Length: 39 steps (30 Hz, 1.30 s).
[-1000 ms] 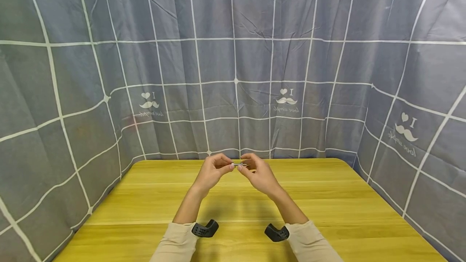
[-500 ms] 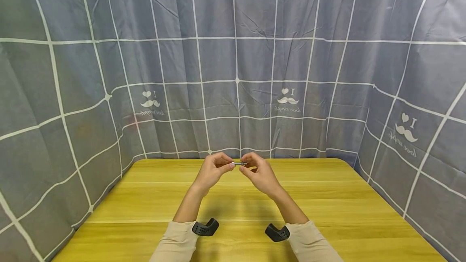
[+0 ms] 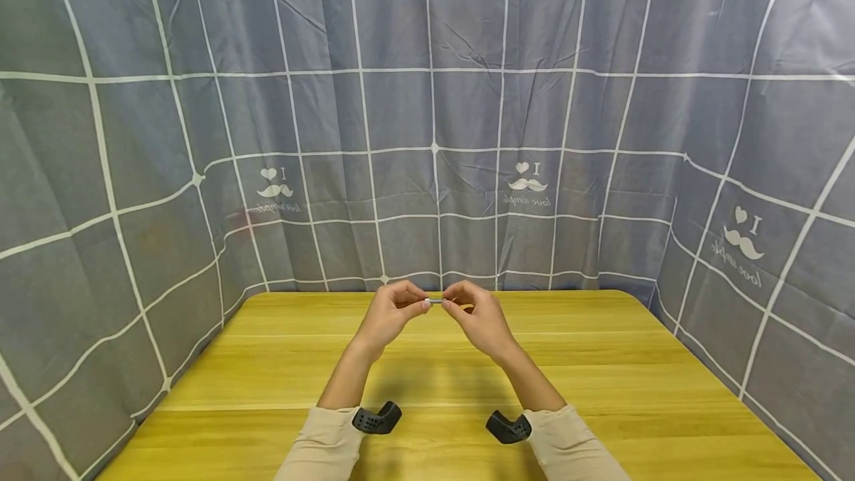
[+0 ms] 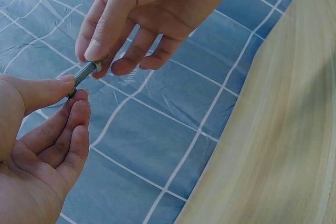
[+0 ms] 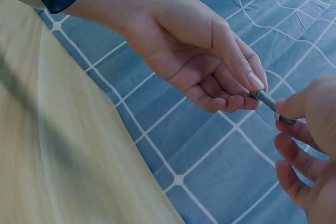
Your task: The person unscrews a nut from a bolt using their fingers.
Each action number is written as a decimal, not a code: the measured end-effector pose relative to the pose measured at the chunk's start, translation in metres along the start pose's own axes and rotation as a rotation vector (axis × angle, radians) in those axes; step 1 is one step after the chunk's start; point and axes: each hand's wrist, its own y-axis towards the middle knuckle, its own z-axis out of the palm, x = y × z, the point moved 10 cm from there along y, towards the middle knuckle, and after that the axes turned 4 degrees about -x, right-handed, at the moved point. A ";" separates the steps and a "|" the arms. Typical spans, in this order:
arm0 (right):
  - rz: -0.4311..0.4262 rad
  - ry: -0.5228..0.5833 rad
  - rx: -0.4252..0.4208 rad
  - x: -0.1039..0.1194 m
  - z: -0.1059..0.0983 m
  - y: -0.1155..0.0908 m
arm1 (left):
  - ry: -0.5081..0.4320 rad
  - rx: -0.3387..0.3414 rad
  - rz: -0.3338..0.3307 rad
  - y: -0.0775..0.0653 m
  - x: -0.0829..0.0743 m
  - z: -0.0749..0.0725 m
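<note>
A small metal bolt [image 3: 436, 300] spans the gap between the two hands, held up above the far part of the table. My left hand [image 3: 390, 315] pinches its head end between thumb and forefinger. At the other end, my right hand [image 3: 482, 323] has thumb and forefinger pinched on a nut [image 4: 98, 65] that sits round the bolt. Bare thread shows between the hands in the left wrist view. The bolt's tip pokes out past the right fingers in the right wrist view. The fingertips partly cover both the head and the nut.
The yellow wood-grain table [image 3: 300, 362] lies under both forearms. A grey curtain [image 3: 467, 110] with white grid lines surrounds it at the back and sides. Black wrist devices [image 3: 377, 419] sit at both sleeve cuffs.
The right thumb, lifted off the nut half a second ago, is pressed back on it, covering more of that end. The left hand keeps its hold and stays in place.
</note>
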 end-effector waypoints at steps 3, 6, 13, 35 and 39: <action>0.018 -0.001 0.009 -0.002 0.000 0.000 | 0.001 -0.007 0.005 0.000 0.000 -0.001; 0.044 -0.010 0.020 -0.004 0.001 -0.001 | 0.000 -0.008 0.008 -0.001 -0.001 -0.001; 0.042 -0.020 0.043 -0.004 0.001 -0.001 | -0.004 -0.001 0.023 0.000 -0.003 0.000; 0.098 -0.002 0.053 -0.008 0.004 -0.002 | 0.004 -0.003 0.011 0.001 -0.001 -0.001; 0.106 0.001 0.054 -0.010 0.006 -0.002 | -0.001 0.002 0.013 0.000 -0.001 -0.001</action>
